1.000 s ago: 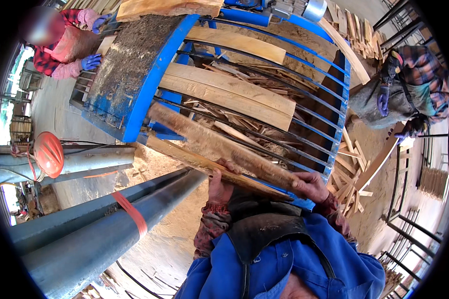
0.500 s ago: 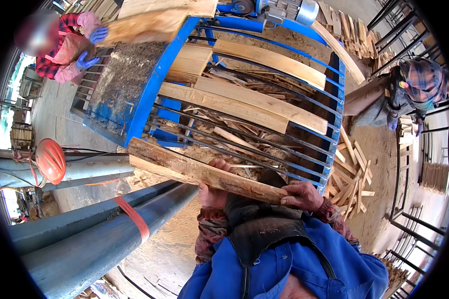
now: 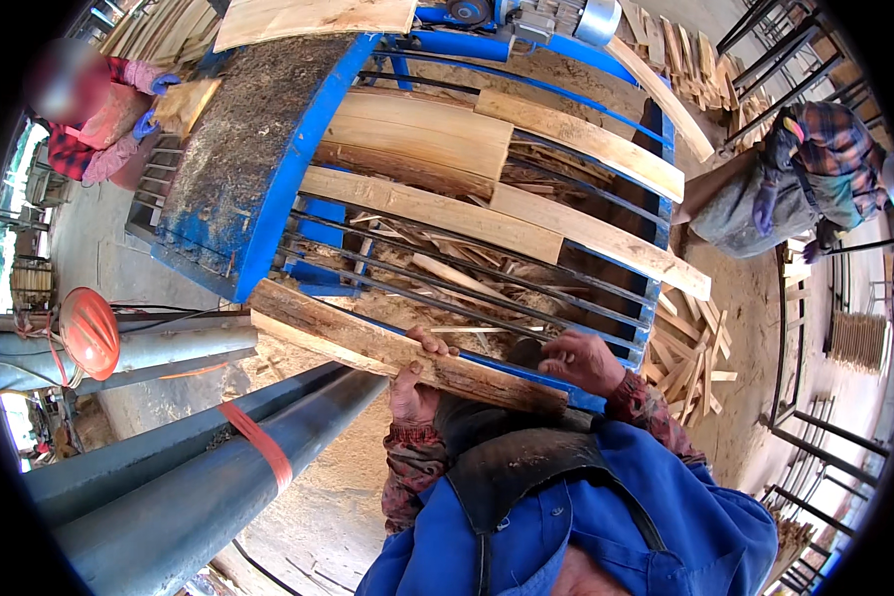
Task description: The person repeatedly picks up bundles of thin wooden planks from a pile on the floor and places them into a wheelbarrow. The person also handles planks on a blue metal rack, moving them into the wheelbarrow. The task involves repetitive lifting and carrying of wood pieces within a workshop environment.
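My left hand (image 3: 414, 389) grips a rough-edged wooden plank (image 3: 353, 343) near its middle, fingers over the far edge and thumb on the near side. The plank lies slantwise in front of my body, bark-brown along its upper face. My right hand (image 3: 588, 364) hovers just beyond the plank's right end, off the wood, its fingers loosely bent and apart with nothing in them. Ahead, black bars of a blue-framed machine (image 3: 298, 164) carry a wide board (image 3: 417, 134) and narrower boards, including a long strip (image 3: 427, 211) and a right-hand strip (image 3: 596, 243).
A co-worker (image 3: 99, 114) in blue gloves holds a board (image 3: 186, 104) at far left. Another person (image 3: 810, 169) bends at the right. A motor (image 3: 566, 20) tops the machine. Grey beams (image 3: 199, 477) and an orange hard hat (image 3: 89, 333) are on the left; scrap strips (image 3: 690, 348) pile up right.
My right hand has let go of the plank's right end and lifted away. Boards on the bars have shifted right, with more of the wide board showing. The left co-worker's board has swung leftward.
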A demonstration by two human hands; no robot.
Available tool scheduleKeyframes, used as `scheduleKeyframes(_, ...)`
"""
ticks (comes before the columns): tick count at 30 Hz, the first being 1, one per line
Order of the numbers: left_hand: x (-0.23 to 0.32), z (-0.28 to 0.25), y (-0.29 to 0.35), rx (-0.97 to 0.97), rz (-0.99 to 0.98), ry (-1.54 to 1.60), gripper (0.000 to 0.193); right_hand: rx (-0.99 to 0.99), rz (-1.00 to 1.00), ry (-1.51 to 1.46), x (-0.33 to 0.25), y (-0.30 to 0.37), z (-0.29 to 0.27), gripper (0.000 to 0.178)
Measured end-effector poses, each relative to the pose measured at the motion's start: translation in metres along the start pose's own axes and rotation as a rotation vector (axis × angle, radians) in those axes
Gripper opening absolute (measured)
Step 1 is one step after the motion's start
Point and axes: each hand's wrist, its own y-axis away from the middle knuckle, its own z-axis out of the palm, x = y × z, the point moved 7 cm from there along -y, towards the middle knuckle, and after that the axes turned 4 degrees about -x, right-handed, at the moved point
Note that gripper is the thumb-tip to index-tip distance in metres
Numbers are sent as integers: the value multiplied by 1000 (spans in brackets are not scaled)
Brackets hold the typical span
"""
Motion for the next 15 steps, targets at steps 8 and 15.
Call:
scheduleKeyframes(8, -23, -13, -4, 91, -71, 10, 56, 264, 20, 21, 20, -38, -35, 26)
scheduleKeyframes(15, -31, -27, -5, 144, -99, 37, 56, 289, 156, -142, 38, -32, -40, 29)
